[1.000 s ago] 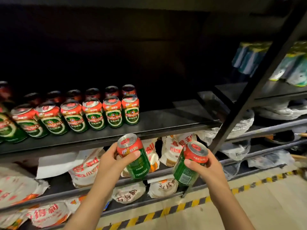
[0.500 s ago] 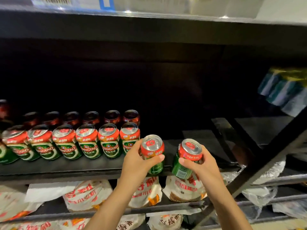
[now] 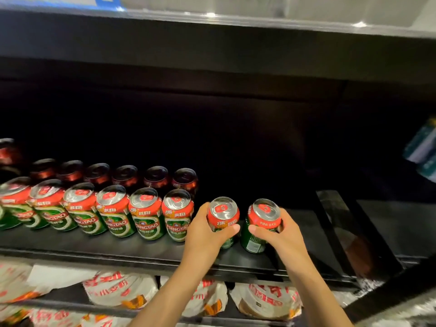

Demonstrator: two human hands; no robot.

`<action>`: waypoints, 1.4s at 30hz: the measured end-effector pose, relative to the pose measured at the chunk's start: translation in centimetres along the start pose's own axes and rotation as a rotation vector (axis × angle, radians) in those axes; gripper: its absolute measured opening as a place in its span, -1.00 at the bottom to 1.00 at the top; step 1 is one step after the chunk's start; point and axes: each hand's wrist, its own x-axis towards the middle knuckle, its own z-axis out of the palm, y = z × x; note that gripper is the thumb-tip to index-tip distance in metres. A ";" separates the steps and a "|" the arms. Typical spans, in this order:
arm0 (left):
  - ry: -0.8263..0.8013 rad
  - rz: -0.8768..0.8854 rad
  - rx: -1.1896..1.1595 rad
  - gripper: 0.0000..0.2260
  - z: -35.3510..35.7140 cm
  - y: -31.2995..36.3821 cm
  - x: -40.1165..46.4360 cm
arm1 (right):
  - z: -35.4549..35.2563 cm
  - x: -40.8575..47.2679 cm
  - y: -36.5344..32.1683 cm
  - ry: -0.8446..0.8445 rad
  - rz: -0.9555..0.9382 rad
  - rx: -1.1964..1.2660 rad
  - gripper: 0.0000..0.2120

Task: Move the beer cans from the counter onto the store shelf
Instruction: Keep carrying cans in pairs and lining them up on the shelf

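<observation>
Left hand (image 3: pixel 203 234) grips one beer can (image 3: pixel 223 220); right hand (image 3: pixel 280 234) grips second can (image 3: pixel 260 224). Both cans low over dark shelf (image 3: pixel 118 249), just right of front row (image 3: pixel 113 211). Step: putting down. Next, I think: set cans flat beside row, let go.

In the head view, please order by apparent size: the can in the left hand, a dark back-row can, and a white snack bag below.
1. White snack bag.
2. Can in the left hand.
3. Back-row can; it is farther away, so this is unsure.
</observation>
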 end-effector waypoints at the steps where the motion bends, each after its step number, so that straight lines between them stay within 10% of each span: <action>1: 0.004 -0.003 0.000 -0.56 0.1 0.0 0.2 | 0.0 0.4 0.2 0.003 0.009 -0.006 -0.55; 12: 0.034 0.069 0.009 -0.63 0.9 -0.8 0.7 | 0.7 1.1 2.7 0.008 -0.083 -0.007 -0.49; 19: -0.085 0.108 0.059 -0.28 0.9 -4.6 0.4 | 1.5 0.6 5.0 0.064 -0.098 -0.109 -0.25; 42: -0.011 0.220 0.171 -0.38 0.5 -6.8 0.1 | 1.9 -0.3 4.9 0.112 -0.105 -0.225 -0.24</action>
